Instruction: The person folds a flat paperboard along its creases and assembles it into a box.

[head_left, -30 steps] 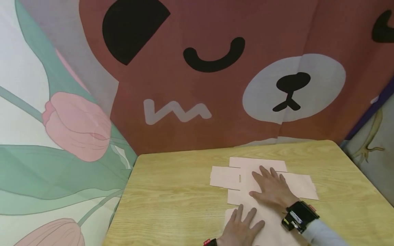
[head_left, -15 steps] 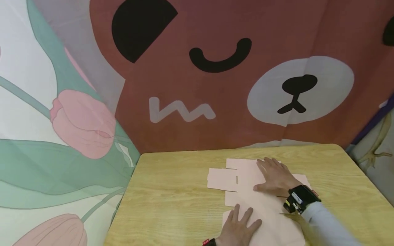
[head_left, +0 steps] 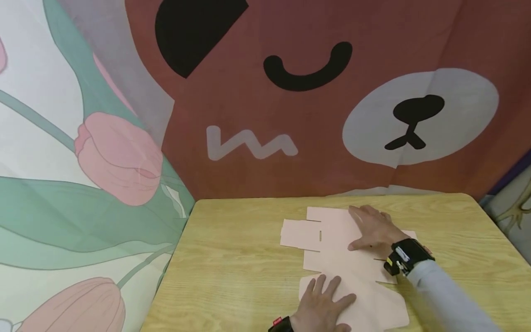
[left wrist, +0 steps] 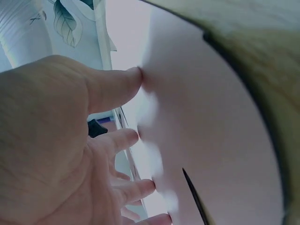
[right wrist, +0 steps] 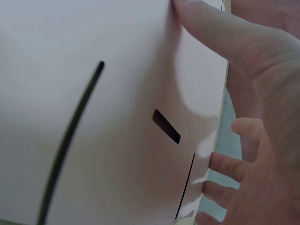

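Note:
A flat, unfolded pale pink cardboard box (head_left: 337, 230) with side flaps and cut slots lies on the table. My left hand (head_left: 319, 302) rests on its near panel, fingers spread; in the left wrist view, the fingertips touch the cardboard (left wrist: 220, 112). Over the far right part is my right hand (head_left: 373, 226), its fingertips right at the far edge and its thumb on the panel. In the right wrist view, the thumb of that hand (right wrist: 276, 75) touches the sheet beside a short slot (right wrist: 166, 126). Part of the right flap is hidden under the hand and wrist.
The wood-grain table (head_left: 232, 258) ends at a far edge against a cloth backdrop (head_left: 249, 180) printed with a bear. A tulip-printed cloth (head_left: 120, 157) hangs on the left. Each wrist wears a black camera band, the right one (head_left: 410, 256) over a light sleeve.
My right hand has slid from the middle of the far panel toward its far right edge, baring more of the panel. The left hand stays spread on the near panel.

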{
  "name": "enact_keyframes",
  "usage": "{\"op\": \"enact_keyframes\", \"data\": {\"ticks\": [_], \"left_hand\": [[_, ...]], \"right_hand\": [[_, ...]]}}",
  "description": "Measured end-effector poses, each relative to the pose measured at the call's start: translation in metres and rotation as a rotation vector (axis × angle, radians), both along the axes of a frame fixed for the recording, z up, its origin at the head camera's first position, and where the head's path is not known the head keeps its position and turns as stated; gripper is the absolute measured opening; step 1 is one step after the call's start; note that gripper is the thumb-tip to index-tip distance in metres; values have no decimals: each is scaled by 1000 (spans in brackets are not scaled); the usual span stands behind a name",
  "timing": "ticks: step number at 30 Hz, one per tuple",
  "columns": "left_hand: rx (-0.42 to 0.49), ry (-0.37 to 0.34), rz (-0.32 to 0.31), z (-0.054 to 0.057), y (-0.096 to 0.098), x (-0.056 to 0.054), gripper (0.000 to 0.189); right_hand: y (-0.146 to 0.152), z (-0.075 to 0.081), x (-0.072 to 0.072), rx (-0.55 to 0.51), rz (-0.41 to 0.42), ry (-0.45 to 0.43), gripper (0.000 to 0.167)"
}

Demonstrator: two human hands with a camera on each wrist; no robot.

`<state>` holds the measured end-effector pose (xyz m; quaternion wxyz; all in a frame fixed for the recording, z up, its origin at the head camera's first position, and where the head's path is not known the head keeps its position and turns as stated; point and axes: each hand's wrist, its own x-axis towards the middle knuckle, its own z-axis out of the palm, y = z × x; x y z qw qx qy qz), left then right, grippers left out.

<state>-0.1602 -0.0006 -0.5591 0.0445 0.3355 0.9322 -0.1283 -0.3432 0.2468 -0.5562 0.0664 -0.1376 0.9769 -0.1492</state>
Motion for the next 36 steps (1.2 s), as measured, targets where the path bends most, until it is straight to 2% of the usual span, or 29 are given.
{"op": "enact_keyframes", "data": {"ticks": [5, 9, 13, 17, 22, 25, 32, 36], "left_hand": [[-21, -54, 6, -1, 2, 0, 62], [-49, -40, 4, 1, 3, 1, 62], [-73, -30, 11, 4, 4, 2, 62], [-74, -24, 17, 5, 3, 3, 63], [-61, 9, 9, 4, 2, 3, 65], [-52, 3, 12, 3, 1, 3, 65], [-41, -5, 16, 4, 1, 4, 65], [-32, 11, 8, 5, 2, 4, 64]], "right_hand": [[1, 10, -6, -22, -33, 7, 130], [-1, 21, -8, -24, -55, 26, 123], [-5, 35, -8, -27, -54, 107, 108], [-10, 48, -4, -64, -53, 223, 87], [-16, 62, 6, -140, -59, 322, 66], [-18, 71, 15, -168, -55, 359, 59], [-23, 91, 38, -164, -62, 432, 52], [-25, 103, 51, -145, -50, 471, 55]]}}
